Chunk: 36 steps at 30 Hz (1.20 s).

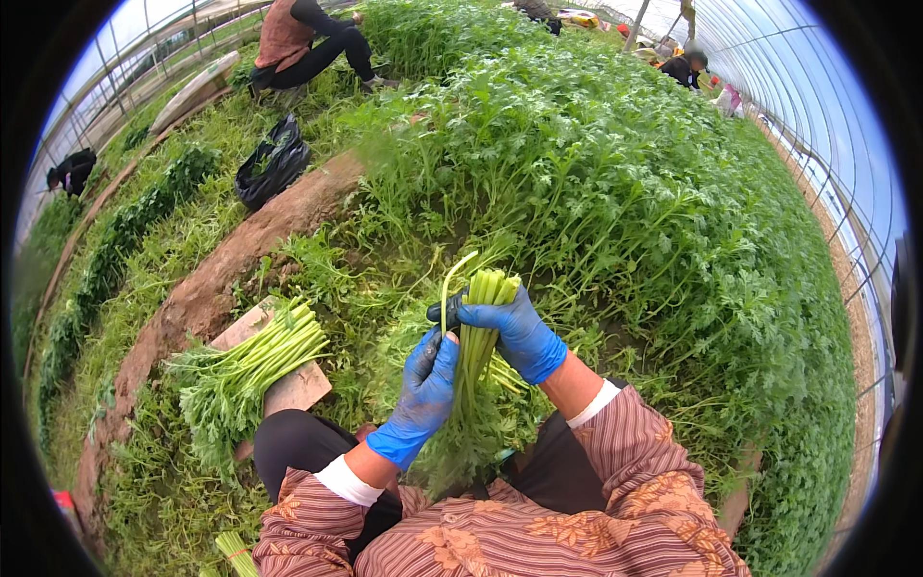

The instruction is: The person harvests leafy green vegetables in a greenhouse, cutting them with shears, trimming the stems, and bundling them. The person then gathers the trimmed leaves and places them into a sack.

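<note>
My right hand (520,337), in a blue glove with dark-stained fingertips, grips a bunch of garland chrysanthemum greens (479,360) near the cut ends. The stems stand upright, cut ends up, with the leaves hanging toward my lap. My left hand (424,393), gloved the same way, pinches one loose stalk (448,292) against the bunch's left side; this stalk rises above the rest and bends right at its tip. Left of my knee, a pile of cut greens (267,357) lies across a board (299,389), leaves toward me.
Dense standing greens (649,180) fill the right side. A bare soil ridge (209,278) runs along the left, with a black plastic bag (274,162) beside it. A banded bunch (236,554) lies at lower left. A person (303,43) sits ahead; others work farther off under the greenhouse frame (815,86).
</note>
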Available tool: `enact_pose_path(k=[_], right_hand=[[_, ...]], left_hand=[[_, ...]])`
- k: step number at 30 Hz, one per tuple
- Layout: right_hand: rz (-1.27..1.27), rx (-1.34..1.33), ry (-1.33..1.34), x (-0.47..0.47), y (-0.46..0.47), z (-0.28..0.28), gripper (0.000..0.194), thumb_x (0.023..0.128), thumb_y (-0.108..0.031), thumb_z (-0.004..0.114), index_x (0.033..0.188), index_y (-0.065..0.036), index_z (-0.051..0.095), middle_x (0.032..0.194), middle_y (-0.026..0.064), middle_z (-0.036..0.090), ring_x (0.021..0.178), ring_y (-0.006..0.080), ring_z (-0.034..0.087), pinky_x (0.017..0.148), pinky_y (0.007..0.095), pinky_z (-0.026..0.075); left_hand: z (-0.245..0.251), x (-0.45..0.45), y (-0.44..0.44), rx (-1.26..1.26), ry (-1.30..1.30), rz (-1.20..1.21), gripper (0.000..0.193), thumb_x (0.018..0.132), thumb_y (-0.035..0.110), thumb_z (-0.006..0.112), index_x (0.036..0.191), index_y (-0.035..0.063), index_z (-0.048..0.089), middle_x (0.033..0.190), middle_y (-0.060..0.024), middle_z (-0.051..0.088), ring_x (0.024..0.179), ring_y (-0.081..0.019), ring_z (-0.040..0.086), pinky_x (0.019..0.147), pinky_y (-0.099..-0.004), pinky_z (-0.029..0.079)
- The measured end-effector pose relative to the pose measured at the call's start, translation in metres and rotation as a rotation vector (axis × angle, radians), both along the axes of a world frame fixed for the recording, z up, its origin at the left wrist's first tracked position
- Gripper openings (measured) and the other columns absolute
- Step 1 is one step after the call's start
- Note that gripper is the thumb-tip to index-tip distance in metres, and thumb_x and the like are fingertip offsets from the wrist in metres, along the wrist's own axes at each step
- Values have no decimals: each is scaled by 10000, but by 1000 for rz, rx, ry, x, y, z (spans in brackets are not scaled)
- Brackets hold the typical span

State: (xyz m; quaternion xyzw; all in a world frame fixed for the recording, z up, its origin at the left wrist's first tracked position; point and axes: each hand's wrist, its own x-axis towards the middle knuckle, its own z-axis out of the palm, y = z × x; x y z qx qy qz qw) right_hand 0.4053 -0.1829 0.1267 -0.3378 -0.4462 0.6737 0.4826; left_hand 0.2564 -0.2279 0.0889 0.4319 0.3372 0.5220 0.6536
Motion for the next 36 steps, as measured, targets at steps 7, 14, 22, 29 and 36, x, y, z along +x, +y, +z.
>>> enact_pose_path(k=[7, 14, 22, 29, 36], right_hand=[[-105, -45, 164, 24, 2, 1, 310, 809, -107, 622, 1078, 34, 557, 1006, 202, 642, 990, 317, 634, 871, 416, 522], [-61, -40, 209, 26, -6, 9, 430, 790, -125, 618, 1170, 54, 525, 1145, 207, 594, 948, 279, 644, 872, 397, 523], [-4, -31, 183, 23, -12, 8, 316, 792, -124, 620, 1069, 21, 575, 945, 143, 636, 913, 262, 642, 863, 418, 517], [-130, 52, 292, 48, -8, 22, 287, 835, -162, 597, 1077, -10, 572, 746, 30, 528, 707, 170, 546, 754, 403, 488], [-194, 196, 580, 85, -3, 39, 294, 872, -137, 553, 1123, 16, 559, 769, 23, 512, 719, 150, 521, 774, 393, 468]], left_hand=[[-1, -18, 17, 478, 541, -175, 262, 958, 132, 463, 1156, -15, 550, 1009, -161, 590, 902, -242, 579, 824, -304, 440], [-21, -6, 15, 212, 380, -352, 315, 975, 204, 471, 1173, -29, 543, 1023, -82, 628, 939, -104, 529, 831, -260, 437], [-13, -11, 21, -142, 347, -490, 375, 932, 307, 561, 1182, 28, 574, 1038, -9, 609, 942, -78, 526, 854, -236, 432], [-31, -24, 40, 230, 624, -528, 235, 909, 181, 568, 1055, 2, 611, 773, -100, 609, 687, -125, 543, 629, -294, 450], [-33, -74, 64, 455, 1620, -251, 259, 820, 266, 583, 1030, 132, 655, 878, -131, 656, 841, -297, 636, 725, -419, 497]])
